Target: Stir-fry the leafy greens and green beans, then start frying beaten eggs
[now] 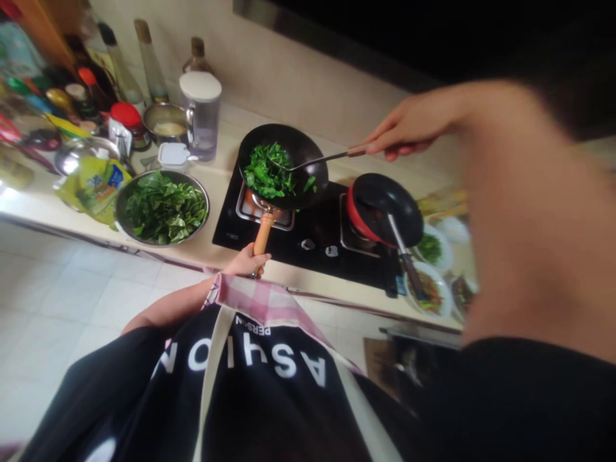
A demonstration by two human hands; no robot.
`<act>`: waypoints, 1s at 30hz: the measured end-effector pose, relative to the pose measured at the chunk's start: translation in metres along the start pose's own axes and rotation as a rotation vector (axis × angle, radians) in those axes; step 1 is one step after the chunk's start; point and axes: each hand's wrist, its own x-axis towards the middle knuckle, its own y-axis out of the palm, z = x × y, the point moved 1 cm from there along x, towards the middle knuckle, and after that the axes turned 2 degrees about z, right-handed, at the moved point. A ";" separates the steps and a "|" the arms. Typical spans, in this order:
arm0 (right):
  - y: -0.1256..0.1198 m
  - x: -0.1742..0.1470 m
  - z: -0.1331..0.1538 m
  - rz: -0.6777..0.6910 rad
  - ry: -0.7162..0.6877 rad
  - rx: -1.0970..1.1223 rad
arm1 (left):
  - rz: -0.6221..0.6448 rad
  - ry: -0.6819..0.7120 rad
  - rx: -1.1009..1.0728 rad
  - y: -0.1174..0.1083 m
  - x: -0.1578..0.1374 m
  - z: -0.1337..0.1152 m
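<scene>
My left hand (248,262) is wrapped round the wooden handle of a black wok (308,144), which sits tilted over the left burner. Chopped green leaves (267,170) lie in the wok, mostly toward its left side. From the upper right, my right hand (402,131) grips the handle of a metal spatula (320,158); its far end is in among the leaves and partly hidden by them. A steel bowl (206,221) heaped with more leafy greens (161,206) stands on the counter left of the stove.
A red frying pan (353,208) with a second utensil (399,237) resting in it occupies the right burner. Plates of chopped food (430,292) stand farther right. Behind the bowl are a clear pitcher (205,122), a small pot (166,135) and several bottles (151,64).
</scene>
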 end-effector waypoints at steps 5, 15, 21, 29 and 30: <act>0.036 -0.006 0.047 0.086 -0.028 0.012 | -0.008 0.002 -0.001 0.001 0.000 0.001; -0.022 -0.036 0.030 0.267 0.277 -0.154 | -0.005 0.003 -0.001 -0.001 0.001 0.001; 0.001 -0.028 0.051 0.356 0.203 0.062 | 0.003 0.011 -0.012 -0.001 0.000 0.002; -0.005 -0.018 0.025 0.168 0.184 0.230 | 0.007 0.015 -0.018 -0.004 0.003 0.006; -0.010 -0.018 0.022 0.149 0.198 0.214 | 0.008 0.016 -0.016 -0.004 0.003 0.006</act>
